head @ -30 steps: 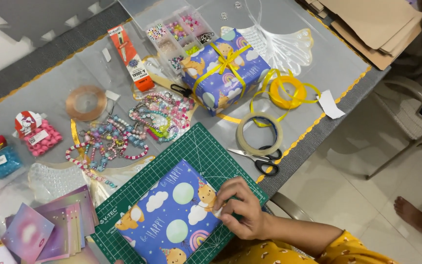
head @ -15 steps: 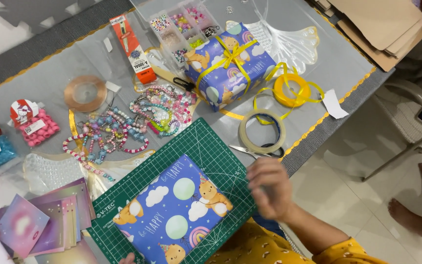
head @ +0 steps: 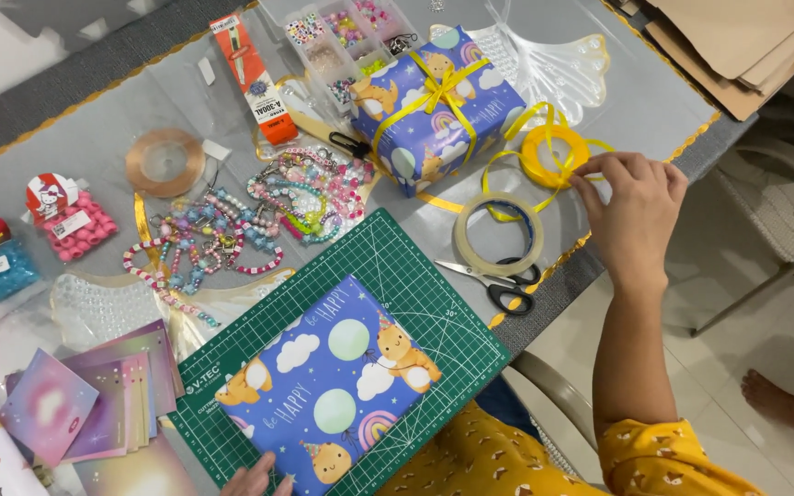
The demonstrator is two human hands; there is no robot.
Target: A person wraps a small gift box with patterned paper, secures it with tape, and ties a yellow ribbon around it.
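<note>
We see the yellow ribbon spool (head: 553,154) lying flat on the bench, loose loops trailing around it, just right of the ribboned blue gift box. Our wrapped blue gift (head: 328,390) lies flat on the green cutting mat, unribboned.

Glossy yellow ribbon spool (head: 554,156); smooth printed paper on the wrapped box (head: 328,390); matt green cutting mat (head: 434,317).
</note>
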